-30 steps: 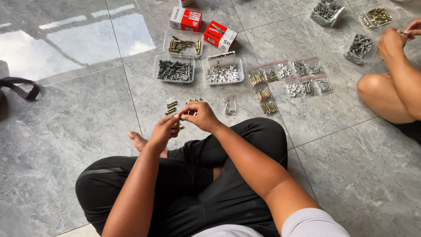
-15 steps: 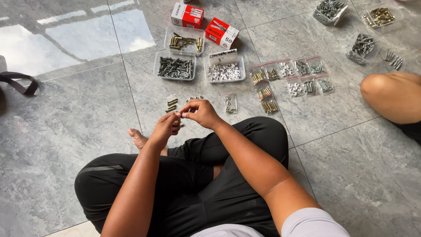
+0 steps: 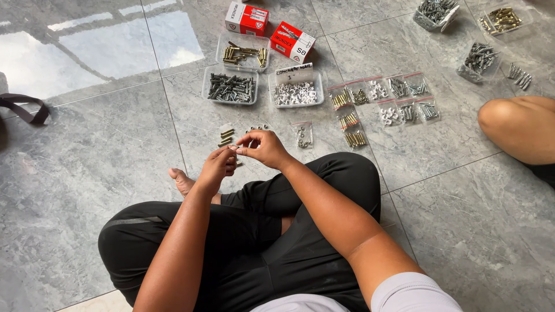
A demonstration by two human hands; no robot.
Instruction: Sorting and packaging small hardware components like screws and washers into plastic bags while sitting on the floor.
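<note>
I sit cross-legged on a grey tiled floor. My left hand (image 3: 217,167) and my right hand (image 3: 263,147) meet in front of my knees, fingertips pinched together on a small metal fastener (image 3: 233,148) held between them. Just beyond the hands lie a few brass anchors (image 3: 226,137) and small silver pieces (image 3: 258,127) on the tile. A small clear bag of fasteners (image 3: 302,133) lies right of my right hand.
Clear trays of dark screws (image 3: 230,88), brass anchors (image 3: 243,53) and white clips (image 3: 295,92) stand ahead, with two red boxes (image 3: 269,28) behind. Several small bags (image 3: 384,98) lie to the right. Another person's knee (image 3: 517,124) is at far right. A black strap (image 3: 26,110) lies left.
The other person's arm and hand at the upper right have withdrawn out of view; only the knee remains. My hands have stayed together on the small fastener, barely shifting.
</note>
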